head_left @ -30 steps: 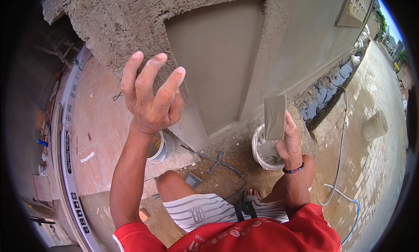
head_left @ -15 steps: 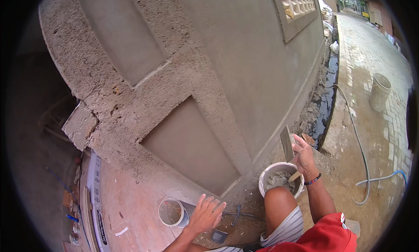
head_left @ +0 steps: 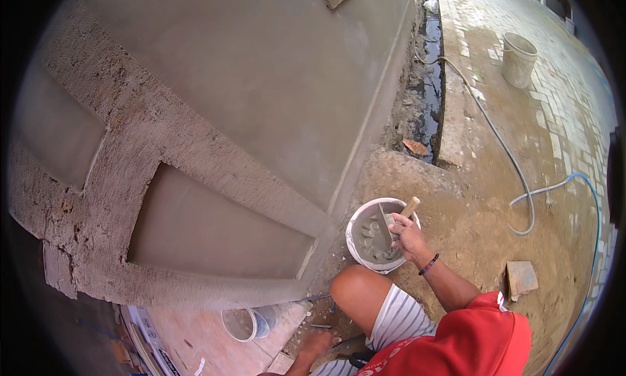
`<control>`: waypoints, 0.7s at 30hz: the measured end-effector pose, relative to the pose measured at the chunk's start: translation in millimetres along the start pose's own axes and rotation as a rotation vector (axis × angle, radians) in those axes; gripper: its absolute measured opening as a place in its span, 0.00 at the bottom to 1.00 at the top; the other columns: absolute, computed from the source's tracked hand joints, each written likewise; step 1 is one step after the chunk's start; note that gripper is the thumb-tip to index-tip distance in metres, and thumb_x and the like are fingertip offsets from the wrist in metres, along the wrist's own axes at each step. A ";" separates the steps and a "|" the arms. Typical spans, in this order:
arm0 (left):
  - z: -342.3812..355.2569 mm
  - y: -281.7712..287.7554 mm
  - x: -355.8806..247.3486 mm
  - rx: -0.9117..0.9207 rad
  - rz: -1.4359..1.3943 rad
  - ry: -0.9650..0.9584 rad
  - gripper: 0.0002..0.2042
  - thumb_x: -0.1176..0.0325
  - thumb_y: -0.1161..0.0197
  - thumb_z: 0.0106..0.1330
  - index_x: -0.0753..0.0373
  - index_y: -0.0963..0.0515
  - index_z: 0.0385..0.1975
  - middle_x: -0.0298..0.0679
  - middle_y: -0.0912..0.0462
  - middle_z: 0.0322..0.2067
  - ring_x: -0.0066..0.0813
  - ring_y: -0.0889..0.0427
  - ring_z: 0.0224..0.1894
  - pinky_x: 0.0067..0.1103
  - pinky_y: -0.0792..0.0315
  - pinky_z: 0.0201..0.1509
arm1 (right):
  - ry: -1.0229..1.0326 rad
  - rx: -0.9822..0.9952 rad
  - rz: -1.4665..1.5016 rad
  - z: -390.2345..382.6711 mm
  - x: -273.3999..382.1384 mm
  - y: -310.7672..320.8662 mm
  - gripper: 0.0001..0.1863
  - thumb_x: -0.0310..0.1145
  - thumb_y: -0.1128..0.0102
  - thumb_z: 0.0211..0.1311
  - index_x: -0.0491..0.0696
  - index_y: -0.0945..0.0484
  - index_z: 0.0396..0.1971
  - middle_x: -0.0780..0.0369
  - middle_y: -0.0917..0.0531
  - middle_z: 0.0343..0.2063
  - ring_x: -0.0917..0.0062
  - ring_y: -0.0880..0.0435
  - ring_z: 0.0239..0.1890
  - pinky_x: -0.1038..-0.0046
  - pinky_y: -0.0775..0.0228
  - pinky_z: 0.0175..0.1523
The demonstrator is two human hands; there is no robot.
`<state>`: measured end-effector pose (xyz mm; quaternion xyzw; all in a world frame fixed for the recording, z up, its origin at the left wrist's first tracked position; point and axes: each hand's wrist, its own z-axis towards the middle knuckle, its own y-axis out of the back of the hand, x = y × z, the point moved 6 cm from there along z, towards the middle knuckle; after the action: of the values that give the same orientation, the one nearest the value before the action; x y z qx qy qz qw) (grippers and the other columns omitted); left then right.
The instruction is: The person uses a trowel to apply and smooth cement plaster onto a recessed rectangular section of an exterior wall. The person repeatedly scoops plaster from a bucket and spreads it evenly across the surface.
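My right hand is closed on a thin flat plate, whose lower part reaches into a white-rimmed bucket of wet grey mortar. Just beyond those fingers a wooden tool handle sticks up over the bucket's rim. Low in the view, my left hand is down at the ground with its fingers curled. Beside it shows the edge of a small dark flat piece; whether the fingers grip it is hard to make out.
A wall with smooth recessed panels rises ahead and left. A small pail stands on pinkish boards. Right of the wall runs a wet ditch. Farther right are a hose, another bucket and a square block.
The view has swung to the right. My right hand has lowered the flat plate from above the bucket into it. My left hand has dropped from beside the pail to the ground and curled.
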<state>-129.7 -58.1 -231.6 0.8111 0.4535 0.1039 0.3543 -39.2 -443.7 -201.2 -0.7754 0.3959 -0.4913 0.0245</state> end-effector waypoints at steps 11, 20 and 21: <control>4.0 -28.7 7.6 0.116 -0.132 0.210 0.20 0.52 0.45 0.64 0.63 0.20 0.41 0.55 0.18 0.40 0.52 0.20 0.45 0.42 0.31 0.54 | 0.059 0.081 0.021 19.8 4.7 -8.8 0.27 0.26 0.43 0.62 0.43 0.35 0.62 0.65 0.21 0.37 0.85 0.23 0.32 0.81 0.30 0.25; 2.4 -0.8 0.4 -0.059 -0.360 0.314 0.20 0.51 0.46 0.65 0.62 0.17 0.34 0.57 0.18 0.36 0.54 0.19 0.42 0.41 0.26 0.48 | 0.033 0.060 0.163 20.4 5.5 4.7 0.25 0.24 0.50 0.64 0.42 0.37 0.62 0.62 0.19 0.41 0.82 0.18 0.31 0.81 0.28 0.23; 5.4 -3.3 -1.6 -0.069 -0.379 0.320 0.20 0.50 0.46 0.65 0.62 0.17 0.33 0.57 0.18 0.35 0.55 0.19 0.42 0.41 0.26 0.48 | 0.027 0.043 0.163 17.5 8.7 1.6 0.25 0.25 0.49 0.64 0.42 0.37 0.62 0.62 0.19 0.41 0.82 0.18 0.31 0.81 0.28 0.23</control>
<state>-130.1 -60.9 -237.5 0.6722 0.6440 0.1780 0.3188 -24.7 -456.5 -204.4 -0.7333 0.4473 -0.5065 0.0755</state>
